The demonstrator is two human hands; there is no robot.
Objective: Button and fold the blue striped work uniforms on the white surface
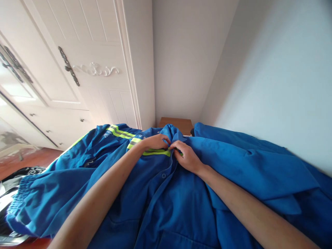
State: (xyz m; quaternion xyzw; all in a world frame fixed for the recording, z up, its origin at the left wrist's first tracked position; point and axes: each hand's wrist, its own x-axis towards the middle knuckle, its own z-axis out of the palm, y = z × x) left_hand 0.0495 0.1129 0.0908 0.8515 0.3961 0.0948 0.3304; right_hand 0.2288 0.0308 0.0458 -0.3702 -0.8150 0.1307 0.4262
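A blue work jacket [192, 200] with yellow and grey reflective stripes lies spread out before me, its collar at the far end. My left hand [157, 141] pinches the front edge just below the collar. Against it, my right hand [186, 155] grips the other front edge, fingers curled over the cloth. The fingertips nearly meet, and whatever fastening is between them is hidden. Lower on the front a round button [163, 175] shows. To the left extends a sleeve with a gathered cuff [19, 199].
More blue clothing [249, 155] lies to the right, along the pale wall [285, 86]. Another striped blue garment [88, 148] is at the left. Beyond stands a white wardrobe [103, 45] with dark handles. A small brown wooden surface [178, 122] sits in the corner. Reddish floor [36, 157] shows at left.
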